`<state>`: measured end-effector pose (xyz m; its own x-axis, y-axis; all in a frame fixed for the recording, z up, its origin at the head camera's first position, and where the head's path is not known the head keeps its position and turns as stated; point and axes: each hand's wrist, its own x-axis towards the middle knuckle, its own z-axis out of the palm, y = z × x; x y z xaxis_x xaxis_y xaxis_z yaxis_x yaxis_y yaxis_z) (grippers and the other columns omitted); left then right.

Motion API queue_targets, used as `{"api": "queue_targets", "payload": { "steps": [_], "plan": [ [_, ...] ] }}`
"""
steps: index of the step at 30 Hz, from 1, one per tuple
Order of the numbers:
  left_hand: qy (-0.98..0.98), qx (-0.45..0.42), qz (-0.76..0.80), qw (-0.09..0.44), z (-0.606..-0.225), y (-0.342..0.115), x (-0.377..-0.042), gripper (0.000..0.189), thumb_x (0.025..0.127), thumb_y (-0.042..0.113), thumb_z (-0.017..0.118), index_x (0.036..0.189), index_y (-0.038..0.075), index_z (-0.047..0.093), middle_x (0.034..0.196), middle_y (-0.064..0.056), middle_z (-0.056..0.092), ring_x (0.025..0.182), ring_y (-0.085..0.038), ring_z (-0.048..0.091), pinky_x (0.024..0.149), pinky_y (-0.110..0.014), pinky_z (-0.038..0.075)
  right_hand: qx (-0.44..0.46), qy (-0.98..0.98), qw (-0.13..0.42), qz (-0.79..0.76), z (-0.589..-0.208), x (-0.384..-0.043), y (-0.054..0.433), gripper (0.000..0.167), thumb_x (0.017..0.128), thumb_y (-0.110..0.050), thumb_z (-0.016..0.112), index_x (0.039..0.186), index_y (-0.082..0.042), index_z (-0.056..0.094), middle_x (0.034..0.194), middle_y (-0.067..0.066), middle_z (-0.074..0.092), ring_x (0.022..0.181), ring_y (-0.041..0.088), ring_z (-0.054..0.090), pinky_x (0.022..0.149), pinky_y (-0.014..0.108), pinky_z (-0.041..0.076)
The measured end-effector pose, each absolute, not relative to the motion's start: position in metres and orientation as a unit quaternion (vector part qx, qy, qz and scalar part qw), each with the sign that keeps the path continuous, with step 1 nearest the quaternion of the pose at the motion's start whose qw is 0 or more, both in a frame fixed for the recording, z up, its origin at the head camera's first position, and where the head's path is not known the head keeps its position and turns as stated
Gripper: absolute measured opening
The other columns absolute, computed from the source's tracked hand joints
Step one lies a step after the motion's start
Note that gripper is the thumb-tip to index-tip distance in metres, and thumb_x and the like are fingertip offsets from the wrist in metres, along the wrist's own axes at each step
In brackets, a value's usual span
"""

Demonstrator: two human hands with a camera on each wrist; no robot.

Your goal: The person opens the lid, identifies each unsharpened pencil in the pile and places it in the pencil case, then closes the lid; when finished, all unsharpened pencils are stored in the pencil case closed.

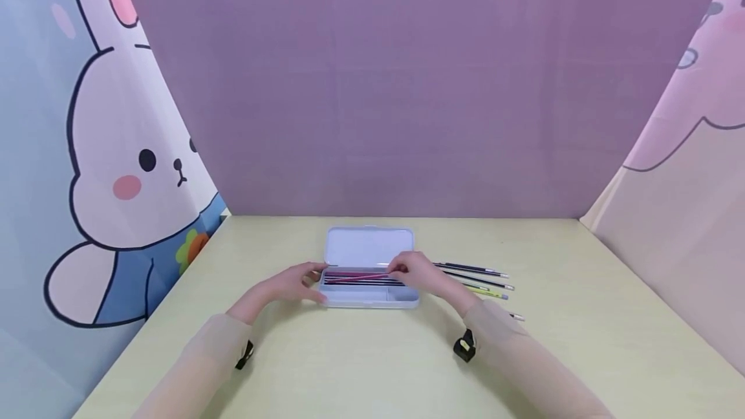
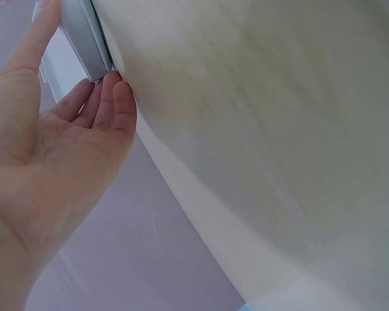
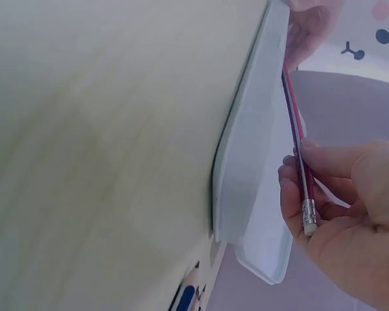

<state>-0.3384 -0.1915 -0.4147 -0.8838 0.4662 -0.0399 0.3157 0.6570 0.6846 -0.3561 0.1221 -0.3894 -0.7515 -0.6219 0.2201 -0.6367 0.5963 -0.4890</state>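
Observation:
A white plastic pencil case [image 1: 369, 303] lies on the table with its lid [image 1: 369, 246] raised at the back. Several pencils [image 1: 363, 282] lie in its long rear compartment. My left hand [image 1: 293, 282] holds the case's left end, thumb at the front corner and fingers at the rear one; the left wrist view shows the fingertips [image 2: 104, 107] against the case. Over the right part of the case, my right hand [image 1: 418, 271] pinches a red-and-dark striped pencil [image 3: 298, 139] between thumb and fingers near its eraser end. That pencil slants down leftward over the compartment.
To the right of the case, several dark pencils [image 1: 477, 269] and a yellow one [image 1: 491, 293] lie on the table [image 1: 361, 361], partly hidden by the right forearm. A purple curtain [image 1: 372, 83] hangs behind the table, with printed cloths on both sides.

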Motion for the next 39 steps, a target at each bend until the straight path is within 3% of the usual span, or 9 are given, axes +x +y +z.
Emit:
{"api": "queue_targets", "payload": {
  "steps": [22,33,39],
  "plan": [
    [0.903,0.22,0.354,0.104,-0.415,-0.191,-0.338,0.083,0.076,0.033,0.078,0.14,-0.001,0.038,0.132,-0.017,0.051,0.115,-0.031,0.052,0.096,-0.044,0.046,0.328,-0.903,-0.016,0.277,-0.392,-0.361,0.117,0.011,0.089,-0.007,0.062,0.095,-0.007,0.071,0.093,0.004,0.069,0.082,0.012,0.059,0.074,0.024,0.051],
    [0.906,0.216,0.349,0.105,-0.414,-0.191,-0.338,0.082,0.075,0.032,0.079,0.14,0.0,0.039,0.131,-0.017,0.051,0.114,-0.031,0.052,0.095,-0.043,0.047,0.321,-0.896,0.009,0.306,-0.377,-0.371,0.128,0.018,0.091,-0.012,0.061,0.102,-0.002,0.069,0.091,0.003,0.066,0.079,0.01,0.058,0.071,0.023,0.051],
    [0.903,0.219,0.356,0.105,-0.415,-0.191,-0.339,0.082,0.075,0.029,0.079,0.139,-0.001,0.039,0.132,-0.018,0.051,0.114,-0.031,0.051,0.096,-0.045,0.046,0.313,-0.887,0.041,0.338,-0.373,-0.38,0.135,0.025,0.094,-0.018,0.058,0.108,0.0,0.068,0.1,0.009,0.069,0.089,0.02,0.064,0.08,0.032,0.054]
  ]
}}
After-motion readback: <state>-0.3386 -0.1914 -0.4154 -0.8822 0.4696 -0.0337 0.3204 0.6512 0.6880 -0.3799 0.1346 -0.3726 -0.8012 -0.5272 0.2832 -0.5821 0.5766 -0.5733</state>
